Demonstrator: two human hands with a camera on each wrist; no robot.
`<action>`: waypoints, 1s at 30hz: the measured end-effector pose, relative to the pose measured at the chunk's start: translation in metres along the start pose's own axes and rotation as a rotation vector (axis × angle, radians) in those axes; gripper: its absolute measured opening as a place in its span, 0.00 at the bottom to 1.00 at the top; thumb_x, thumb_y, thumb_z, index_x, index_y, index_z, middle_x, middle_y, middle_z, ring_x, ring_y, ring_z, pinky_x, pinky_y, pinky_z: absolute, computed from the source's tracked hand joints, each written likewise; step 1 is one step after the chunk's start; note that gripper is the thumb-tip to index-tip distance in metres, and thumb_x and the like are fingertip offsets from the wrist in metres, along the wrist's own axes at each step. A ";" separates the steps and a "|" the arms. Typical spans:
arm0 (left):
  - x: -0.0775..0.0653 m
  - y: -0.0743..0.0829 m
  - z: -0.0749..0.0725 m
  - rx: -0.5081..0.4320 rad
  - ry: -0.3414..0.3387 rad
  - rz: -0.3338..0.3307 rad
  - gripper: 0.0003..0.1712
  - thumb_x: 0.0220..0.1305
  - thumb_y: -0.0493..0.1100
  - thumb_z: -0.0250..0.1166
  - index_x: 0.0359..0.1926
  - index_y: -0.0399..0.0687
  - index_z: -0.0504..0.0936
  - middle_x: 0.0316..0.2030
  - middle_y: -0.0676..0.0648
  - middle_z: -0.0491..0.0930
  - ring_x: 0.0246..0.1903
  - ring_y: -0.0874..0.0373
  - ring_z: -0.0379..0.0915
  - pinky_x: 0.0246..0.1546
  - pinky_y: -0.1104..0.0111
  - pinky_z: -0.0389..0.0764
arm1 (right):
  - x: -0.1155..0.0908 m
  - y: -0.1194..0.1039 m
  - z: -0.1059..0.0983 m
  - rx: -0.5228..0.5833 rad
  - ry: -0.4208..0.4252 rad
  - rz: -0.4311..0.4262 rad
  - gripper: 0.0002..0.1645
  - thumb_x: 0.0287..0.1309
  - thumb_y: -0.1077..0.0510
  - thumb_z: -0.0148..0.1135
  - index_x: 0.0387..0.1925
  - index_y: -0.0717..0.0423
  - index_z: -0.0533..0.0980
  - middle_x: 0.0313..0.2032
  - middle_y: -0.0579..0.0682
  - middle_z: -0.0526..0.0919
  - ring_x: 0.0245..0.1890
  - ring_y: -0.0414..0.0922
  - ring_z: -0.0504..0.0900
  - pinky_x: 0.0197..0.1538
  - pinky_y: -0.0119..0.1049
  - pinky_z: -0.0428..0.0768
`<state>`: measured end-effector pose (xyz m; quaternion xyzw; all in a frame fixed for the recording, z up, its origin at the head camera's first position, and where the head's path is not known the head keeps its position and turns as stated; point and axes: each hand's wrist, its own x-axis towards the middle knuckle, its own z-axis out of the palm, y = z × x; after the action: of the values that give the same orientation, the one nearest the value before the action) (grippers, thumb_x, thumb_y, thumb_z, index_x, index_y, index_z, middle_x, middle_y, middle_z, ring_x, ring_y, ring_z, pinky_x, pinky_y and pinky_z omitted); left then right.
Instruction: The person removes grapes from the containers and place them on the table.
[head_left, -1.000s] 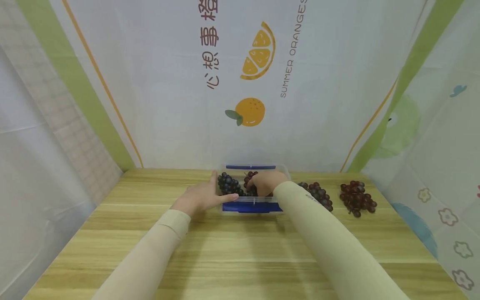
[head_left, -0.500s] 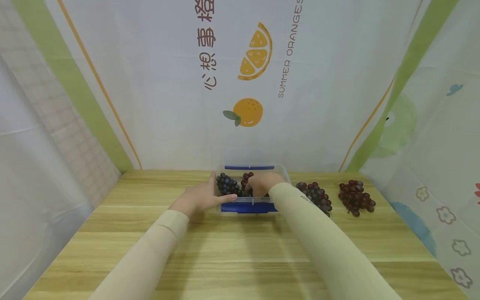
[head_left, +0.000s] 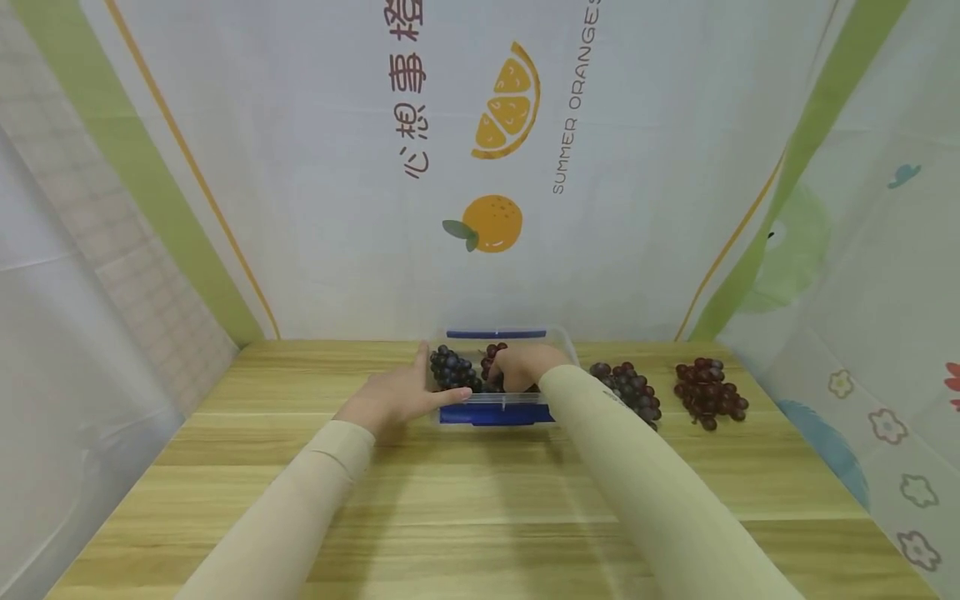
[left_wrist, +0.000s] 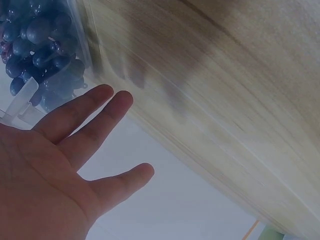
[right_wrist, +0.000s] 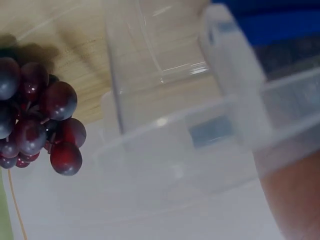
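A clear plastic box [head_left: 495, 414] with blue clips stands at the back of the table. My left hand [head_left: 397, 393] is at its left end, thumb along the front rim, fingers stretched out. A bunch of dark blue-black grapes [head_left: 450, 367] lies in the left part of the box; the left wrist view shows these dark grapes [left_wrist: 42, 42] through the wall, beside my spread fingers [left_wrist: 100, 125]. My right hand [head_left: 527, 365] reaches down inside the box and grips a bunch of red grapes [head_left: 491, 353], mostly hidden beneath it.
Right of the box lies a bunch of dark purple grapes [head_left: 628, 388], partly behind the right sleeve. Farther right is another reddish bunch of grapes [head_left: 708, 392]. A white printed curtain [head_left: 360, 275] hangs right behind the wooden table [head_left: 465, 517].
My right hand has moved slightly left inside the box with the red grapes. The left hand keeps its place at the box. The whole head view has shifted a little.
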<state>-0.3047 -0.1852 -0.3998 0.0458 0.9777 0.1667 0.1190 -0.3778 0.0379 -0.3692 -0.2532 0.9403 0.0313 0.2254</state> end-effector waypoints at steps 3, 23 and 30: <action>0.000 0.001 -0.001 -0.015 -0.009 -0.007 0.79 0.56 0.93 0.51 0.86 0.50 0.26 0.30 0.46 0.86 0.22 0.53 0.79 0.21 0.63 0.74 | -0.001 0.000 0.000 0.001 0.002 -0.009 0.35 0.73 0.68 0.52 0.74 0.38 0.76 0.77 0.49 0.74 0.78 0.53 0.71 0.53 0.43 0.72; 0.001 -0.004 0.001 -0.032 0.000 0.014 0.80 0.55 0.94 0.49 0.86 0.50 0.24 0.35 0.47 0.87 0.22 0.53 0.78 0.22 0.63 0.75 | -0.003 0.000 0.002 0.009 0.036 -0.027 0.35 0.71 0.70 0.55 0.73 0.39 0.77 0.74 0.49 0.78 0.75 0.53 0.75 0.63 0.45 0.80; 0.000 -0.002 0.000 -0.030 -0.014 0.011 0.80 0.56 0.92 0.51 0.86 0.50 0.24 0.29 0.47 0.85 0.20 0.55 0.76 0.21 0.64 0.73 | -0.001 0.004 0.006 0.016 0.036 -0.037 0.36 0.71 0.70 0.56 0.73 0.38 0.77 0.73 0.49 0.79 0.73 0.52 0.77 0.61 0.45 0.82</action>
<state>-0.3045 -0.1866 -0.4003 0.0506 0.9739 0.1818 0.1258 -0.3768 0.0431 -0.3740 -0.2691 0.9396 0.0150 0.2110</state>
